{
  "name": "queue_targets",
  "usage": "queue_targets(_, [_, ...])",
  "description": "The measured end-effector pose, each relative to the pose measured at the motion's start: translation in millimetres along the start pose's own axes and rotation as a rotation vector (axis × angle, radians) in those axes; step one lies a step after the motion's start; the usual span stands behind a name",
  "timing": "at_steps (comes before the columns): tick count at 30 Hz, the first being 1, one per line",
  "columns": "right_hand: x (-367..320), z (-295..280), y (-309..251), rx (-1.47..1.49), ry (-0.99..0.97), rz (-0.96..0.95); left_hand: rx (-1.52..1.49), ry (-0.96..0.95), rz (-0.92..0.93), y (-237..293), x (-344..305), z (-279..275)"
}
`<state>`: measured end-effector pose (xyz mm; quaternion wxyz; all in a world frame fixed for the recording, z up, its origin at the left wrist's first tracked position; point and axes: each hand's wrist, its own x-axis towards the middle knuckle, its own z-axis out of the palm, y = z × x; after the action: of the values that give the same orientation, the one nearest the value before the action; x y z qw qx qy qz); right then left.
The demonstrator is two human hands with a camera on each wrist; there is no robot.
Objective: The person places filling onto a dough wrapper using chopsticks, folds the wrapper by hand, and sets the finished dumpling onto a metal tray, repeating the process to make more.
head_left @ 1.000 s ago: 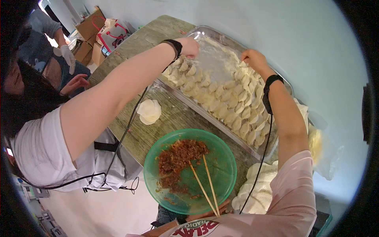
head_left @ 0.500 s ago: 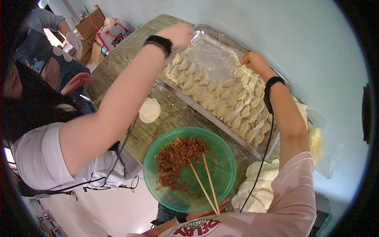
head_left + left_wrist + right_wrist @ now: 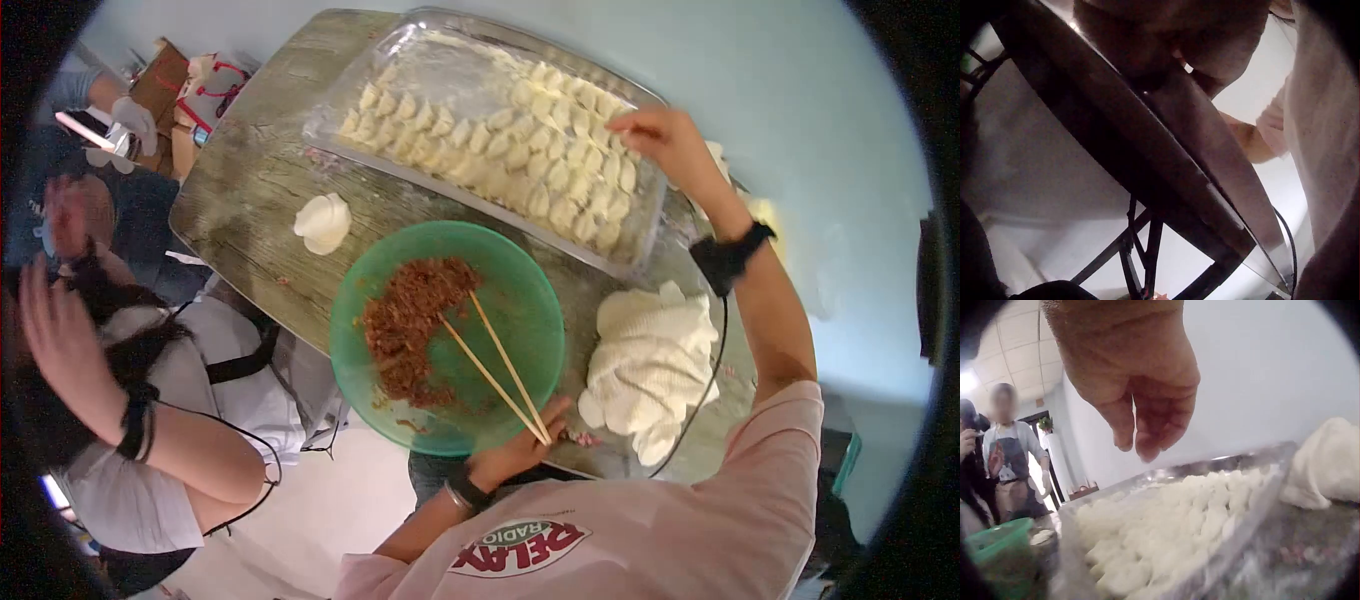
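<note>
My right hand (image 3: 655,135) hovers over the right end of a metal tray (image 3: 640,265). In the right wrist view its fingers (image 3: 1163,425) hang loosely bent above the dumplings (image 3: 1204,500), with nothing between them and the thumb. Rows of pale folded dumplings (image 3: 540,160) cover much of the tray, which has a floury patch at its upper left. My left hand (image 3: 510,455) lies at the near rim of a green bowl (image 3: 510,250), its fingers stretched along the table edge, partly behind the chopsticks (image 3: 495,375). Brown minced filling (image 3: 415,320) sits in the bowl.
Round dough wrappers (image 3: 323,223) lie on the wooden table (image 3: 260,200), left of the bowl. A crumpled white cloth (image 3: 650,370) is to the right. Another person's raised hand (image 3: 65,330) is at the left, with a further person behind. A cable runs from my right wrist.
My right hand has lifted from the tray's far side. The other person's arm has drawn back from the tray to the left. The head view has shifted, bringing my left hand further into sight.
</note>
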<state>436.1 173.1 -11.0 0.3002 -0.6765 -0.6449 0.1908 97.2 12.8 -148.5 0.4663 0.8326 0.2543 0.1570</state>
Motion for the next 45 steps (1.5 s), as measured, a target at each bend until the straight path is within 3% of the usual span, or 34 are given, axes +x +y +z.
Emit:
queue_targets(3, [-96.8, -3.2, -21.3, 0.194, -0.004, 0.146, -0.084, 0.069, 0.038, -5.9, 0.5, 3.4])
queue_targets(6, [-181.6, -6.8, -33.9, 0.077, -0.049, 0.242, -0.005, 0.071, -0.005, 9.2, 5.5, -9.2])
queue_targets(8, [-230.9, -2.6, -31.3, 0.143, 0.093, 0.332, 0.008, 0.087, 0.032, 16.3, 8.1, -14.8])
queue_targets(10, [-274.8, -1.9, -19.7, 0.105, 0.201, 0.403, -0.075, 0.052, -0.111, 22.4, 8.6, -16.7])
queue_targets(14, [-348.9, 18.8, -21.6, 0.144, 0.419, 0.57, 0.02, 0.161, -0.005, 19.4, 9.8, -12.7])
queue_targets(17, [-379.9, 47.0, -51.3, 0.098, 0.431, 0.691, 0.055, 0.234, 0.059, 24.4, 11.5, -11.3])
queue_targets(21, [-397.2, 72.0, -66.6, -0.087, 0.423, 0.764, 0.066, 0.295, 0.096, 19.4, 13.3, -6.4])
queue_targets(29, [-379.8, 101.2, -69.8, -0.116, 0.451, 0.693, 0.041, 0.324, 0.137, 20.5, 13.1, -5.0])
queue_targets(31, [-377.7, 99.9, -71.4, 0.024, 0.385, 0.809, 0.035, 0.329, 0.144, 21.7, 12.0, -5.4])
queue_targets(35, [-380.6, 100.7, -72.6, -0.008, 0.342, 0.838, 0.027, 0.311, 0.131, 26.0, 10.1, -8.1])
queue_targets(38, [-395.3, 115.4, -58.0, 0.097, 0.466, 0.707, -0.114, 0.281, 0.08, 32.4, 7.4, -8.7])
queue_targets(42, [-404.4, 109.9, -50.8, 0.635, 0.599, 0.702, -0.408, 0.222, -0.025, 46.5, -8.6, 11.4])
queue_targets(43, [-404.1, 104.2, -53.9, 0.817, 0.605, 0.74, -0.56, 0.097, -0.127, 61.2, -13.0, 15.6])
queue_targets(44, [-402.1, 99.2, -57.7, 0.816, 0.602, 0.738, -0.711, -0.028, -0.229, 71.4, -14.9, 21.2])
queue_targets(45, [-399.5, 95.2, -62.7, 0.891, 0.631, 0.742, -0.712, -0.024, -0.229, 75.3, -15.4, 27.6])
